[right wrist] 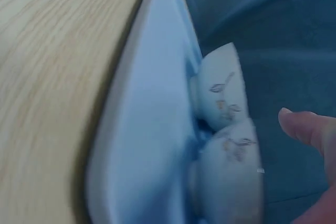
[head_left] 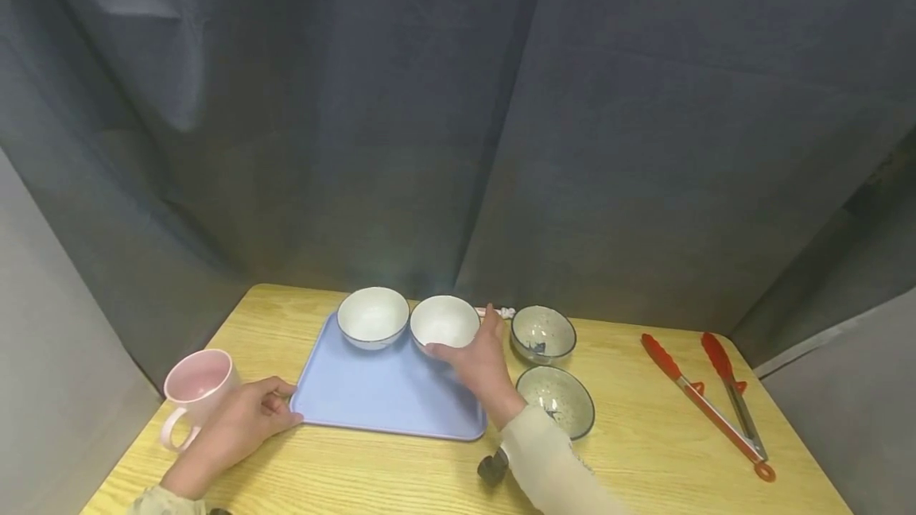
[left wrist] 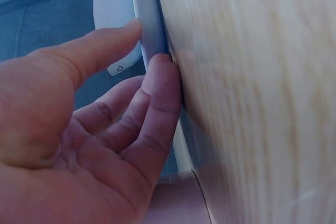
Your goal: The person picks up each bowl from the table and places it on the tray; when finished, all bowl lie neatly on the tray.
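Observation:
My left hand (head_left: pixel 246 420) pinches the front left corner of a blue tray (head_left: pixel 386 400), thumb on the upper side and fingers at the edge, as the left wrist view shows. At the back of the tray two white bowls stand upright side by side, the left bowl (head_left: pixel 372 315) and the right bowl (head_left: pixel 442 320). My right hand (head_left: pixel 483 364) is over the right bowl's near right side, thumb and fingers spread. In the right wrist view its thumb (right wrist: pixel 304 127) is apart from the bowl's rim. Small leaf patterns mark the bowls' outsides.
A pink mug (head_left: pixel 196 384) stands beside my left wrist. Right of the tray are two speckled bowls, one at the back (head_left: pixel 542 331) and one nearer (head_left: pixel 561 400), partly behind my sleeve. Red-tipped tongs (head_left: pixel 716 412) lie spread at the right. A dark curtain (head_left: pixel 401 118) hangs behind.

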